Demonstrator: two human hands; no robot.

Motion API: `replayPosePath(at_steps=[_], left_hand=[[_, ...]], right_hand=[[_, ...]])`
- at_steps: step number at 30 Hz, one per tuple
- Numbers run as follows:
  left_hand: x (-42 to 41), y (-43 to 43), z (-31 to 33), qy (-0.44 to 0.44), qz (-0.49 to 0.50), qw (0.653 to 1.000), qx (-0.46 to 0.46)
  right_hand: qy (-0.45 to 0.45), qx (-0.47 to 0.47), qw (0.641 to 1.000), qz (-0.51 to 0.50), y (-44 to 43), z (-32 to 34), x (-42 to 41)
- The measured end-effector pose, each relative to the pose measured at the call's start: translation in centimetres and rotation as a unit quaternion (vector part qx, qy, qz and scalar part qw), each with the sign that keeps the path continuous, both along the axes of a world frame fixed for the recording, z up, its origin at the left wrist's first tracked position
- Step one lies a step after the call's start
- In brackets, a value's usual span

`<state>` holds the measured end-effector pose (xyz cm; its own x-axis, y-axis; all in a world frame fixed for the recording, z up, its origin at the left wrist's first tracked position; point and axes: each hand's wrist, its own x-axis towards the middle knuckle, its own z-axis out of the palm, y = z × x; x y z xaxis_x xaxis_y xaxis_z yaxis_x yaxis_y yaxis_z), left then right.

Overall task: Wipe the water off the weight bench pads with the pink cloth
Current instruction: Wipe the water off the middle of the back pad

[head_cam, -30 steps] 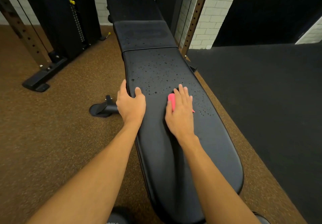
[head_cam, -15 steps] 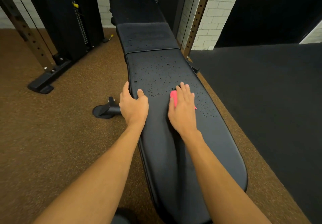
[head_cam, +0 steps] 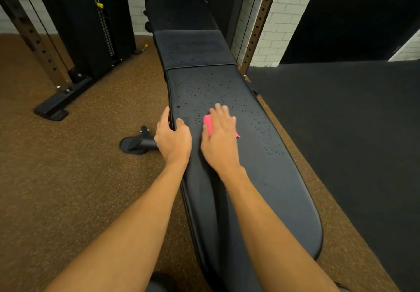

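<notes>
as right grip (head_cam: 219,137) presses, pink cloth (head_cam: 208,124) underneath

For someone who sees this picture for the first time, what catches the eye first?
The pink cloth stands out most, pressed flat under the right hand on the black bench pad. Water drops speckle the pad beyond and right of that hand, and the left hand grips the pad's left edge.

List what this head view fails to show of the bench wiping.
Head view only.
1. Size and folds of the pink cloth: covered by the right hand.
2. Near end of the long black bench pad: behind the forearms, cut by the bottom edge.
3. Wetness of the far black pad: too dark.
</notes>
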<state>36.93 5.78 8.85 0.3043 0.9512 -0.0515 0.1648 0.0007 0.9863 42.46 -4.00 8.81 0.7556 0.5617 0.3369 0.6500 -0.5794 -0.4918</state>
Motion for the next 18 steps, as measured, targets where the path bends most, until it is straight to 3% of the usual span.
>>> replayPosePath(at_steps=[4,9,11,18], left_hand=[[-0.1,-0.1,0.1,0.003,0.0,1.0,-0.006],[0.1,0.0,0.3,-0.016,0.006,1.0,-0.019],[0.1,0.0,0.4,-0.009,0.009,1.0,-0.005],[0.1,0.0,0.5,0.011,0.008,1.0,0.011]], right_hand=[[-0.033,-0.009,0.991,0.133,-2.0,-0.5,-0.9],[0.007,0.023,1.0,-0.012,-2.8,-0.6,1.1],[0.01,0.017,1.0,-0.024,-0.6,-0.2,0.8],[-0.039,-0.007,0.985,0.167,-3.3,-0.7,-0.7]])
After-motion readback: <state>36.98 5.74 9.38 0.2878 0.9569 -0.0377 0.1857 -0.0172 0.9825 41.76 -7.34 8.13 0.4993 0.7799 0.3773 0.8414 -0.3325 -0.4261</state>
